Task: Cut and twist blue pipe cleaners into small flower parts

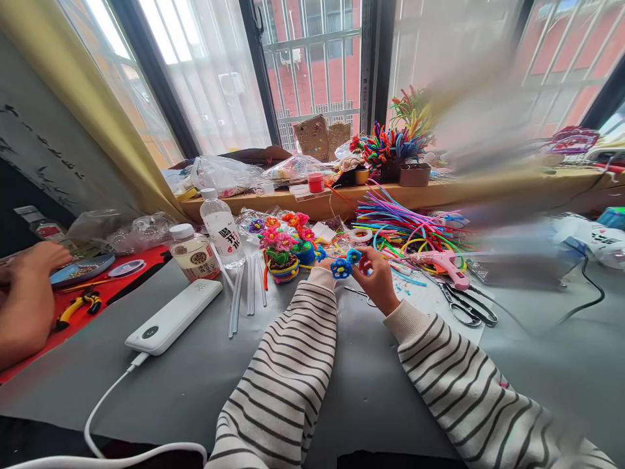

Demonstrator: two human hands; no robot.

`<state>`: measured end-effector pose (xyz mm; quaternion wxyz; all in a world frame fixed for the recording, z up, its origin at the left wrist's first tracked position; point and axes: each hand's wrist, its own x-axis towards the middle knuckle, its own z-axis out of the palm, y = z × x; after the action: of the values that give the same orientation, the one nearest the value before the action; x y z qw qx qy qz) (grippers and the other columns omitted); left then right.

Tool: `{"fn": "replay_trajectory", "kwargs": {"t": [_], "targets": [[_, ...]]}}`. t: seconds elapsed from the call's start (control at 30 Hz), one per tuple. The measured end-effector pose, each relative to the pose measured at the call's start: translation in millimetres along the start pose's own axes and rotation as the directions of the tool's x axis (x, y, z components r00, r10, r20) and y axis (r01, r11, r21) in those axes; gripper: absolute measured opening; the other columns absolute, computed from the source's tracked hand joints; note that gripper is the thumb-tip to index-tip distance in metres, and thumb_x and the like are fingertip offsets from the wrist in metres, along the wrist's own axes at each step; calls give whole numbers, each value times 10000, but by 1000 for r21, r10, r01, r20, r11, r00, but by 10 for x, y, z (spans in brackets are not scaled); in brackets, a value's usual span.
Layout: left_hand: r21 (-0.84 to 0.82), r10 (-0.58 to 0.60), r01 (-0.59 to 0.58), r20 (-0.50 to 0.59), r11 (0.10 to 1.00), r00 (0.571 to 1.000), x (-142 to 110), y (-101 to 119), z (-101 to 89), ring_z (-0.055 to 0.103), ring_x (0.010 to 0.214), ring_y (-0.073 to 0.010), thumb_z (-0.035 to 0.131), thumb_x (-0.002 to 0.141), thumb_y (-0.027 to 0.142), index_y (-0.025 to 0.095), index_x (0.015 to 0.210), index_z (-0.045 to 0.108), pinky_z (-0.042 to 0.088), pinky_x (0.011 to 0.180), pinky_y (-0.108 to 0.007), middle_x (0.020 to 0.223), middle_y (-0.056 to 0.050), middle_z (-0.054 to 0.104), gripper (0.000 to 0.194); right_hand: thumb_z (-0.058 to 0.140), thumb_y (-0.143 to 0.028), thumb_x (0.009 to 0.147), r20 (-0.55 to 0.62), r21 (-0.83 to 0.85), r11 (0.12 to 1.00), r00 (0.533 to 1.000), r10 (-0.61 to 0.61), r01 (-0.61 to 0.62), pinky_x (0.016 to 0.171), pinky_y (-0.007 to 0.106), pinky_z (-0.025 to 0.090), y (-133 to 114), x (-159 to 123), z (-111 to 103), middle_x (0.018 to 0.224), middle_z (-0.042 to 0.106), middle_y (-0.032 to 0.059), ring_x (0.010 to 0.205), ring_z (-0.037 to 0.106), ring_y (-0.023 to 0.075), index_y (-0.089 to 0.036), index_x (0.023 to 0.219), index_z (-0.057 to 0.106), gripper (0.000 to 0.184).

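Blue pipe-cleaner flowers with pale centres are held up over the middle of the table. My right hand is closed, its thumb and fingers pinching at the right-hand flower. Close to the left-hand flower is my left hand; its fingers are mostly hidden, so their grip does not show. Just left of it stands a small pot of pink pipe-cleaner flowers, with a blue pot of orange and red flowers behind.
Colourful pipe cleaners, a pink glue gun and black scissors lie to the right. Bottles, clear glue sticks and a white power bank are on the left. Another person's arm rests at far left beside pliers.
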<state>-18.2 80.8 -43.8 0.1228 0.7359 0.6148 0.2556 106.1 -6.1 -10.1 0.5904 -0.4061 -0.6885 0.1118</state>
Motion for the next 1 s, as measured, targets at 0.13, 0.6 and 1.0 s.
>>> {"fn": "replay_trajectory", "kwargs": {"t": [0.13,0.6,1.0], "targets": [[31,-2,0,57,1000,998,-19,1,-4,544,827,-201,529,619,185,125,723,604,386,753,-297,788,-85,619,142,500,-221,655,-18,30,999,999,44,-44,442,177,385,-15,-6,-4,636,459,-20,504,436,71,-174,904,455,257],[43,9,-10,12,999,1000,-143,86,-151,534,792,-184,485,664,225,106,739,624,383,722,-250,747,-67,612,198,469,-288,696,-120,17,992,985,124,-123,453,192,405,11,13,-4,639,472,-25,473,441,69,-182,949,443,276],[-2,-5,5,-61,1000,998,-216,127,-215,557,749,-161,506,660,218,154,742,640,405,696,-220,719,-39,627,170,459,-303,702,-123,81,988,982,142,-133,448,194,411,0,23,-11,684,492,-6,501,460,75,-180,946,438,274]]}}
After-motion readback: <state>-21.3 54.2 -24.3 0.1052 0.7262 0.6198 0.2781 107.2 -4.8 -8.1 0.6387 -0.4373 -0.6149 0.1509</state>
